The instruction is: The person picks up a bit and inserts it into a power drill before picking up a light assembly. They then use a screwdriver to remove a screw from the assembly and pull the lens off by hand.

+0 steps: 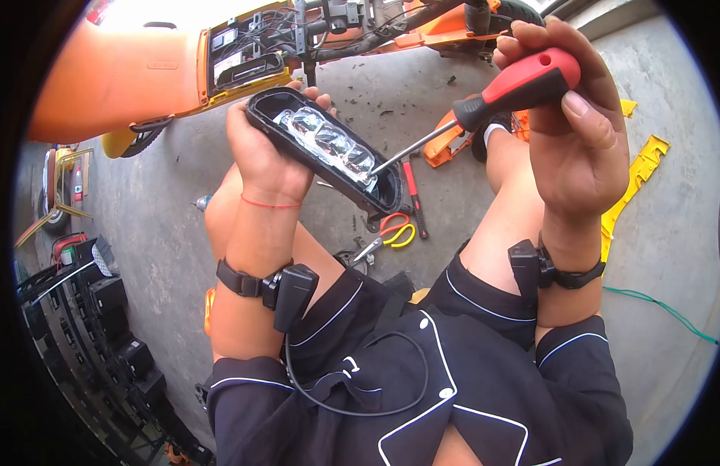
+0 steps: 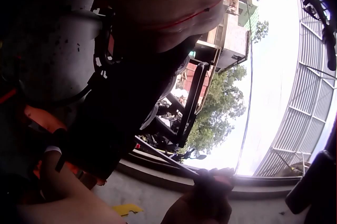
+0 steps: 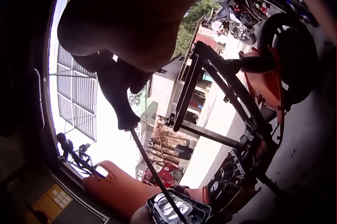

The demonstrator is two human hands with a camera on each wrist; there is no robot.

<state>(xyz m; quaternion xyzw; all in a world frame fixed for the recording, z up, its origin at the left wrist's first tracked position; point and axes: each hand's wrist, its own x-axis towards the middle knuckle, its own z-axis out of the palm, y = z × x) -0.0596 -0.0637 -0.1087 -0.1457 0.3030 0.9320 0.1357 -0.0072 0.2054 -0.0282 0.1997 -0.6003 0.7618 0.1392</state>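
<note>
My left hand (image 1: 268,155) grips a long black lamp housing (image 1: 333,182) from below, its open side facing up. Inside lies a clear, shiny lens unit (image 1: 329,141) with several lenses in a row. In my right hand (image 1: 581,147) is a screwdriver (image 1: 523,87) with a red and black handle, held between thumb and fingers. Its shaft slants down, with the tip at the near end of the lens unit. The right wrist view also has the screwdriver (image 3: 150,166) reaching the lamp (image 3: 181,211). In the left wrist view the housing (image 2: 124,111) appears as a dark shape.
An orange scooter (image 1: 135,74) with exposed wiring stands ahead. Scissors (image 1: 387,239) and a red-handled tool (image 1: 413,198) lie on the concrete floor between the legs. Yellow trim (image 1: 636,182) lies at right, orange panels (image 1: 445,147) ahead. Black parts (image 1: 104,311) stand at left.
</note>
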